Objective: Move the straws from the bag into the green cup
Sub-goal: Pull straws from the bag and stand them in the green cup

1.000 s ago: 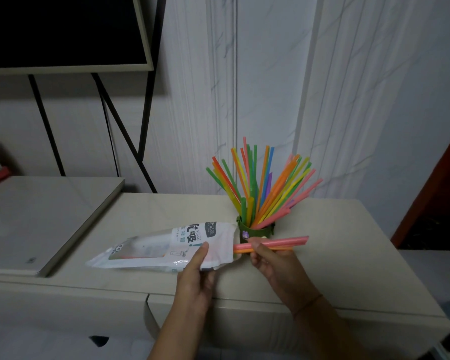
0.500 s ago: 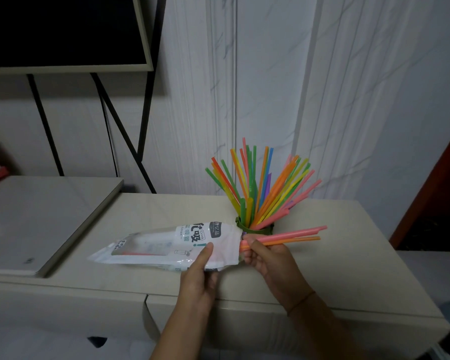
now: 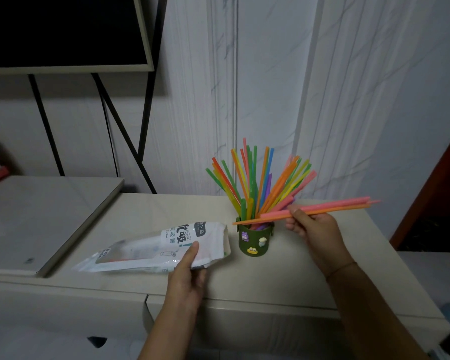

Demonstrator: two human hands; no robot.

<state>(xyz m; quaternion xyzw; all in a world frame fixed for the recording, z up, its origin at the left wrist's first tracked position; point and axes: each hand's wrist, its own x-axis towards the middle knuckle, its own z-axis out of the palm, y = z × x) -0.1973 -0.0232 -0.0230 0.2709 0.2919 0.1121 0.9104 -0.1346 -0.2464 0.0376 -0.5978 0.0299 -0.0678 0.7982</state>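
Far left there's a dark screen (image 3: 63,29) on a black metal stand (image 3: 130,131), and below it a flat white board (image 3: 50,216) lying beside the worktop (image 3: 166,209).

Next along, the straw bag (image 3: 153,250) lies on its side on the worktop with its open mouth pointing at the cup. It's white with printed text and a clear window, and there's a bit of reddish colour showing through the window, though I can't tell how many straws are in there. The left hand (image 3: 187,279) pinches the bag near the mouth, thumb on top, and the other fingers (image 3: 200,276) are tucked underneath.

Just beside the bag's mouth is the green cup (image 3: 256,241), upright, with little cartoon charms stuck on the front. It's stuffed with standing straws (image 3: 260,183) fanning out in green, yellow, orange, blue and pink.

Then the right hand (image 3: 315,229), just right of the cup, has its fingers (image 3: 294,227) closed around a small bunch of pink and orange straws (image 3: 330,207). The bunch is close to level, with its left ends crossing the cup's rim and its right ends poking out well past the hand. There's a thin band (image 3: 340,267) on that wrist.
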